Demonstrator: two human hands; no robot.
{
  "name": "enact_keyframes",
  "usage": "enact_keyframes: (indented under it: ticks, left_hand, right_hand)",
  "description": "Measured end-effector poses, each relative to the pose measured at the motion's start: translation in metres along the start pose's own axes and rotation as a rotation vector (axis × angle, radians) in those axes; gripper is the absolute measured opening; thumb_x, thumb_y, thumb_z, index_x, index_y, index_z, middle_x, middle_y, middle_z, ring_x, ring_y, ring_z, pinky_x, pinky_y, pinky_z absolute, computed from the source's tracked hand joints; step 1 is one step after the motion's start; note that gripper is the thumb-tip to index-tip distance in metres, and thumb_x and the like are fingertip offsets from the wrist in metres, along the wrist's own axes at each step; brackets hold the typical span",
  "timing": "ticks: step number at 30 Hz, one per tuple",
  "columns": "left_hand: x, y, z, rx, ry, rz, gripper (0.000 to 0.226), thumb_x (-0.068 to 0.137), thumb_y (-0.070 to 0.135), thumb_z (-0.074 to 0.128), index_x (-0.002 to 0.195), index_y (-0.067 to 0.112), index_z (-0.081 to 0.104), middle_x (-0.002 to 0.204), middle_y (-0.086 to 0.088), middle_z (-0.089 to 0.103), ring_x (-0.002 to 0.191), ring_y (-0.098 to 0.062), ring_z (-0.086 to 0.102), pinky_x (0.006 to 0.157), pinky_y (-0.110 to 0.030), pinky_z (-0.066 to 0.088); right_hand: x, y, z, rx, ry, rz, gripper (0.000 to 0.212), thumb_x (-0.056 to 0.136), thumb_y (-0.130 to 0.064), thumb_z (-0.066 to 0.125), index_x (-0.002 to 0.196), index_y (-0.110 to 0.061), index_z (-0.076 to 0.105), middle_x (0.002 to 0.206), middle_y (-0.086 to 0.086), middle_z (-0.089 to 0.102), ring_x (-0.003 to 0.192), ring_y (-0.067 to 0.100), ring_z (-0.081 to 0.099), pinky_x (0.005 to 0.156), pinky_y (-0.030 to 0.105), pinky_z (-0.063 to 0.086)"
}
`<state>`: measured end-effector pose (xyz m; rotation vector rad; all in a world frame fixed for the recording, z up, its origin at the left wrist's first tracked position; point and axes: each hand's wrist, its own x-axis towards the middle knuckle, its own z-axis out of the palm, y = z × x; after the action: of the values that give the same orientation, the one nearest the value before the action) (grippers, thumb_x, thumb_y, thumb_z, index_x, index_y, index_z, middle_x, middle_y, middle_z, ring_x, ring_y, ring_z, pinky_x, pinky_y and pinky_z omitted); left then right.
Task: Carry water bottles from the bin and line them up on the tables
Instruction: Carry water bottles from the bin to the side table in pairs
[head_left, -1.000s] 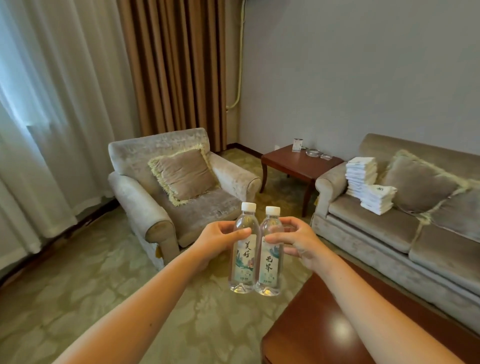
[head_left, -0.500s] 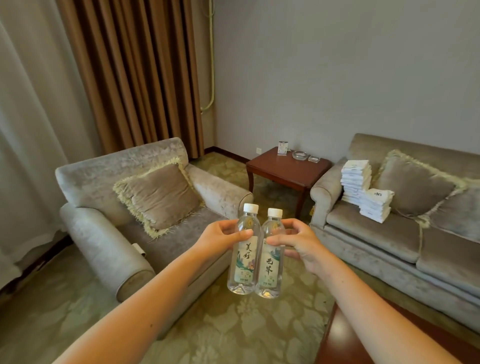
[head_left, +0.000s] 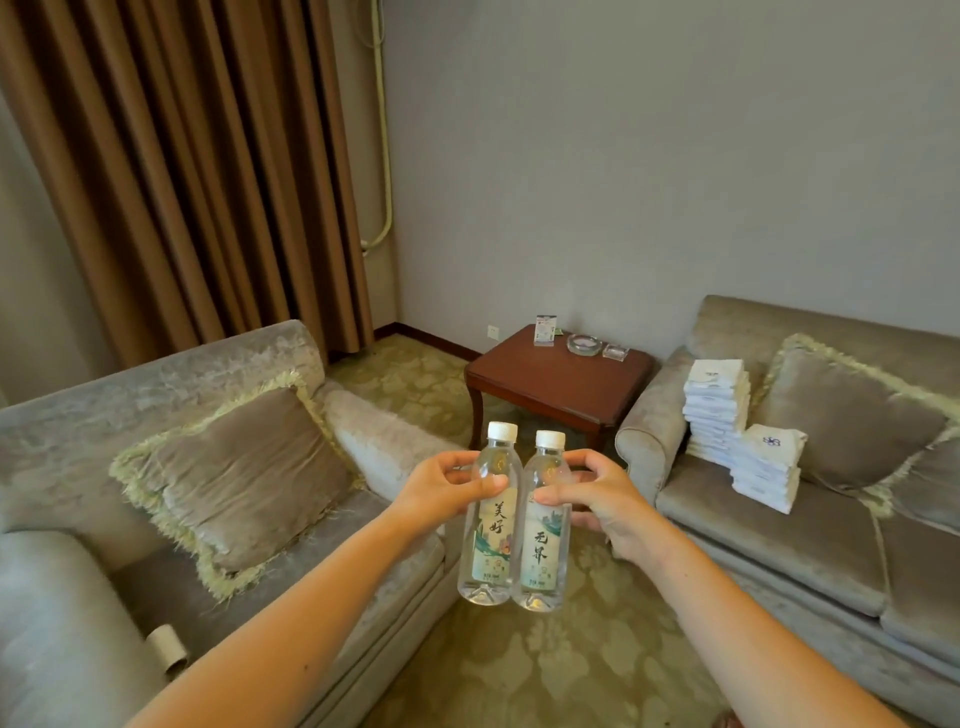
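Two clear water bottles with white caps and pale green labels hang upright, side by side and touching, in front of me. My left hand (head_left: 441, 488) grips the left bottle (head_left: 491, 519) by its upper body. The right bottle (head_left: 543, 525) is held the same way by my right hand (head_left: 602, 499). A small dark wooden side table (head_left: 550, 384) stands beyond them in the corner, between the armchair and the sofa. The bin is not in view.
A grey armchair (head_left: 78, 415) with a fringed cushion (head_left: 244, 478) is on the left, a grey sofa (head_left: 779, 530) with stacked white towels (head_left: 727, 415) on the right. The side table carries a small card (head_left: 544, 330) and glass ashtrays (head_left: 583, 344). Patterned carpet lies between.
The view has moved forward and right toward the corner side table. The armchair has slid left, and the large table at the bottom right has left the frame. Both hands still hold the bottles.
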<state>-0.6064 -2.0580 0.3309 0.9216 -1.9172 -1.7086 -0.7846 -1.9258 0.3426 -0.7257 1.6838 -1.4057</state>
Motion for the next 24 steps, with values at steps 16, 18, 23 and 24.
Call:
enact_keyframes:
  ticks: [16, 18, 23, 24]
  left_hand:
    - [0.325, 0.034, 0.008, 0.018, -0.029, 0.04, 0.049, 0.08, 0.032, 0.079, 0.124, 0.02, 0.06, 0.108, 0.005, 0.073, 0.099, -0.007, 0.069, 0.085, -0.023, 0.055]
    - [0.375, 0.036, 0.003, 0.026, -0.042, 0.052, 0.054, 0.079, 0.033, 0.08, 0.127, 0.019, 0.06, 0.11, 0.004, 0.073, 0.101, -0.009, 0.069, 0.091, -0.029, 0.055]
    - [0.504, 0.054, -0.016, 0.064, -0.084, 0.086, 0.059, 0.077, 0.035, 0.08, 0.129, 0.017, 0.059, 0.111, 0.004, 0.073, 0.102, -0.01, 0.069, 0.094, -0.036, 0.056]
    - [0.528, 0.059, -0.018, 0.069, -0.096, 0.092, 0.058, 0.077, 0.036, 0.08, 0.129, 0.018, 0.059, 0.112, 0.004, 0.072, 0.103, -0.01, 0.069, 0.094, -0.036, 0.056]
  right_hand:
    - [0.312, -0.057, -0.089, -0.044, 0.035, 0.026, 0.051, 0.065, -0.004, 0.089, 0.107, -0.018, 0.064, 0.109, 0.014, 0.07, 0.09, 0.02, 0.073, 0.066, 0.03, 0.058]
    - [0.358, -0.065, -0.096, -0.044, 0.048, 0.017, 0.051, 0.065, -0.005, 0.089, 0.108, -0.018, 0.064, 0.11, 0.014, 0.069, 0.091, 0.02, 0.073, 0.067, 0.03, 0.058]
    - [0.47, -0.095, -0.112, -0.039, 0.09, 0.003, 0.053, 0.065, -0.005, 0.089, 0.111, -0.016, 0.063, 0.112, 0.012, 0.068, 0.097, 0.023, 0.071, 0.075, 0.035, 0.06]
    - [0.49, -0.101, -0.116, -0.029, 0.098, -0.002, 0.053, 0.066, -0.005, 0.089, 0.111, -0.016, 0.063, 0.112, 0.012, 0.068, 0.096, 0.022, 0.071, 0.074, 0.035, 0.06]
